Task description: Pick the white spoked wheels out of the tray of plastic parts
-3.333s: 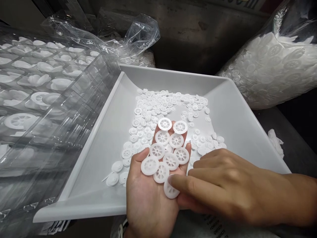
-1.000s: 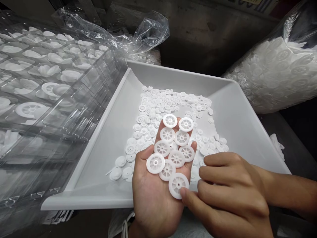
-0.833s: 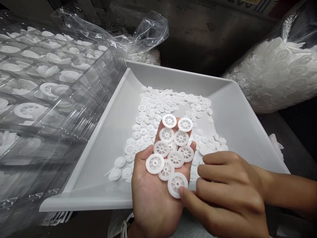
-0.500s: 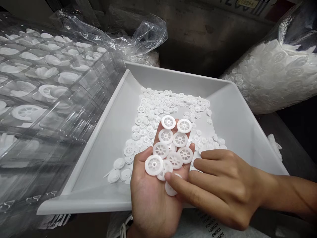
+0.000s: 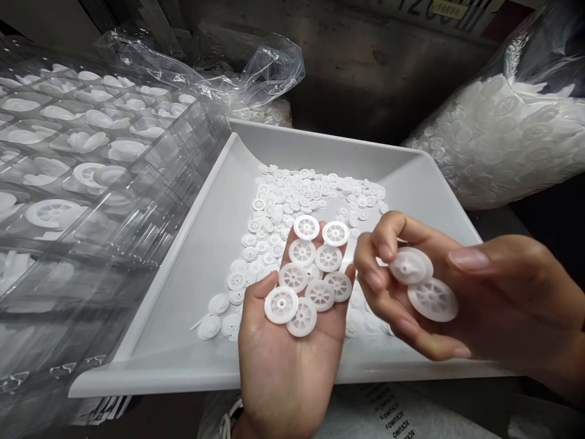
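Right hand shift: since the earlier frame, right hand [image 5: 493,305] has left the left palm and swung rightward
Trays [image 5: 169,183]: far left, pockets holding white parts
Bin [image 5: 155,383]: loose wheels [image 5: 286,195] mostly beyond the hands
Left hand [image 5: 292,372]: flat, palm up; palm wheels [image 5: 281,305] in a band running from fingertips toward wrist
Right hand: half curled around a pair [image 5: 433,300], just right of the palm wheels; left hand directly beneath them, so nearer
Bag [image 5: 512,140]: far right, full of wheels
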Demonstrator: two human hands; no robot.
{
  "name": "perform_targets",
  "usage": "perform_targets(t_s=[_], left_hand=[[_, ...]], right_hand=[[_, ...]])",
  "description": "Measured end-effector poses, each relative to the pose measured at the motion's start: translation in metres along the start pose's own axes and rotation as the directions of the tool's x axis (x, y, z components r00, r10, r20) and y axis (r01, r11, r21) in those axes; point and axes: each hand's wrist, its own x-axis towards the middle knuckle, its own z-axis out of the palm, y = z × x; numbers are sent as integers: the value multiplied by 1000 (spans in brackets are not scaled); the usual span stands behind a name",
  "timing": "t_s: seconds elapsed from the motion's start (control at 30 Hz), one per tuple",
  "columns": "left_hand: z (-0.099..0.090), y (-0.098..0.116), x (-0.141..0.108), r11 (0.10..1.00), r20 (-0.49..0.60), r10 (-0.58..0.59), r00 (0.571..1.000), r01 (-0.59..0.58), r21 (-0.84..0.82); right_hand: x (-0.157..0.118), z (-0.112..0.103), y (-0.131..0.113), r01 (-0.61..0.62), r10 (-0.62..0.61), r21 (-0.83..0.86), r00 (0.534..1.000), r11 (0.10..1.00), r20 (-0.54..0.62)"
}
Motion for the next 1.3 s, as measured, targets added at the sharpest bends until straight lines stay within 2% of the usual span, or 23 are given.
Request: perform_targets(t_s=[0.03, 0.1, 0.17, 0.2, 0.23, 0.3, 0.4, 0.47, 0.53, 0.6, 0.67, 0.8, 0.93, 1.1, 1.3], left_hand=[[0, 0, 0, 1000, -5, 4, 1000, -3, 8], [1, -1, 1, 1000, -3, 12, 1000, -12, 14], [1, 0, 1, 1000, 14, 12, 1000, -12, 9], [1, 0, 1, 1000, 17, 9, 1000, -9, 1], [1, 1, 1, 1000, 8, 2, 1000, -2, -7], [-1, 3, 0, 1000, -18, -21, 1000, 21, -12], [-3, 4, -1, 998, -34, -55, 998, 55, 6], [-3, 4, -1, 998, -37, -58, 998, 58, 13], [-2, 3, 0, 998, -70, -55, 996, 56, 10], [-1, 2, 1, 999, -97, -46, 994, 47, 6], [0, 2, 1, 999, -96, -30, 995, 31, 11], [0, 1, 0, 999, -40, -26, 999, 27, 16], [-2, 1, -1, 999, 15, -46, 999, 46, 12], [-1, 1, -1, 999, -30, -30, 999, 31, 42], [-2, 1, 0, 996, -32, -36, 999, 39, 75]], right_hand=[[1, -2, -1, 22, -21, 30, 1000, 999, -10], [3, -4, 4, 97, -100, -49, 993, 994, -68], [3, -6, 11, 149, -185, -276, 977, 949, -107], [3, -6, 15, 163, -228, -414, 967, 896, -112], [3, -6, 18, 186, -277, -556, 957, 810, -84], [3, -6, 22, 261, -370, -789, 928, 556, 45], [4, -8, 28, 322, -413, -933, 880, 157, 234], [4, -9, 31, 301, -407, -953, 873, 20, 268], [4, -10, 35, 287, -413, -957, 869, -33, 274], [4, -11, 37, 291, -424, -957, 865, -14, 269], [3, -12, 37, 288, -420, -957, 874, 46, 243], [2, -11, 35, 257, -388, -950, 905, 176, 173], [3, -11, 32, 214, -364, -942, 925, 257, 111], [4, -11, 30, 205, -361, -939, 927, 276, 96], [4, -9, 29, 209, -349, -933, 932, 293, 99]])
